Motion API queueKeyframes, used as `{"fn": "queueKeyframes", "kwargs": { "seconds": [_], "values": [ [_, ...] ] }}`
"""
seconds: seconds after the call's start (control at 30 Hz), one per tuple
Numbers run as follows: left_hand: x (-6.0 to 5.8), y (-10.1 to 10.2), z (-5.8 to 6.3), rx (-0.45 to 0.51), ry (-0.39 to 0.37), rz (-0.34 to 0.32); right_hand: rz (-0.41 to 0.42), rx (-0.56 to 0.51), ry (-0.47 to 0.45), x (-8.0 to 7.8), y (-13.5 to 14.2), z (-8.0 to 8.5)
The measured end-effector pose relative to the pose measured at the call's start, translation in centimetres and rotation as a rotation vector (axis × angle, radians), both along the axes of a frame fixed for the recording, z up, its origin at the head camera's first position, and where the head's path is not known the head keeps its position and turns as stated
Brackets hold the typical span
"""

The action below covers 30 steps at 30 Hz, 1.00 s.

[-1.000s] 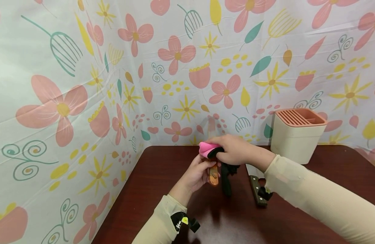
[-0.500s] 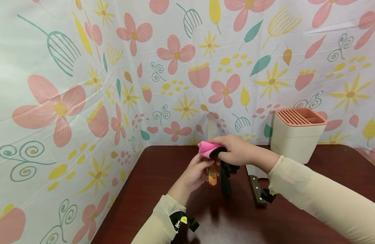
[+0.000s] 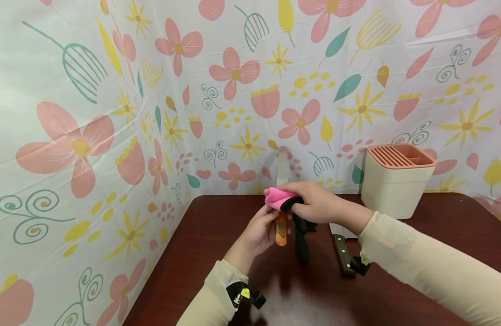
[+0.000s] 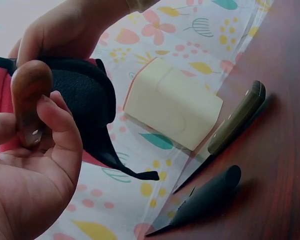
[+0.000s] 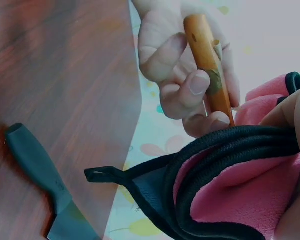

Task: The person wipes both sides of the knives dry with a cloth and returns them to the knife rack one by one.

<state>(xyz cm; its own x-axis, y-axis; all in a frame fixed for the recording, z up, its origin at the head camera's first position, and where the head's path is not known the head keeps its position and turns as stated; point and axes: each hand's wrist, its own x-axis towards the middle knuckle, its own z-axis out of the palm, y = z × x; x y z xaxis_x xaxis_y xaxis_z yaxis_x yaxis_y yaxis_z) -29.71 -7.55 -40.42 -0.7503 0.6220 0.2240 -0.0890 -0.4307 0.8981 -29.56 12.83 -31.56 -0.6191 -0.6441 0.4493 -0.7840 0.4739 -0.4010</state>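
Upright between both hands is a knife with an orange-brown wooden handle (image 3: 281, 232); its pale blade (image 3: 282, 166) rises against the wall covering. My left hand (image 3: 259, 232) grips that handle, thumb and fingers around it, as the left wrist view also shows. A folded pink cloth with black edging (image 3: 277, 198) is wrapped about the lower blade, just above the handle. My right hand (image 3: 319, 202) pinches this cloth from the right side. In the right wrist view the cloth's black hanging loop (image 5: 107, 174) dangles free. The cloth hides the blade's lower part.
A dark-handled knife (image 3: 301, 246) lies on the reddish-brown table (image 3: 218, 253) just right of the held knife. Farther right lies a cleaver with a riveted brown handle (image 3: 342, 254). A cream knife block (image 3: 393, 188) with an orange slotted top stands at the back right, before the flowered wall covering.
The wooden handle and the cloth have shifted slightly left, and the handle has risen a little. Both hands keep their grip throughout.
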Motion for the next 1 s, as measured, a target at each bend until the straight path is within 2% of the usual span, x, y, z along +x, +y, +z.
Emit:
{"fn": "queueKeyframes", "kwargs": {
  "seconds": [0.17,0.4,0.63,0.83,1.0],
  "values": [
    [0.0,0.1,-0.1,0.022,-0.05,0.012,-0.009,-0.023,0.016,0.2,0.0,-0.4],
    [0.2,0.4,-0.2,0.04,-0.035,0.066,-0.015,-0.022,0.052,0.5,0.1,-0.7],
    [0.3,0.6,-0.2,0.016,-0.012,0.192,0.041,-0.04,0.157,0.4,0.2,-0.8],
    [0.3,0.6,-0.1,0.047,-0.004,0.221,0.027,-0.041,0.284,0.7,0.1,-1.4],
    [0.2,0.6,-0.1,0.049,-0.034,0.245,0.007,-0.013,0.287,1.0,0.0,-2.3]
  ]
}}
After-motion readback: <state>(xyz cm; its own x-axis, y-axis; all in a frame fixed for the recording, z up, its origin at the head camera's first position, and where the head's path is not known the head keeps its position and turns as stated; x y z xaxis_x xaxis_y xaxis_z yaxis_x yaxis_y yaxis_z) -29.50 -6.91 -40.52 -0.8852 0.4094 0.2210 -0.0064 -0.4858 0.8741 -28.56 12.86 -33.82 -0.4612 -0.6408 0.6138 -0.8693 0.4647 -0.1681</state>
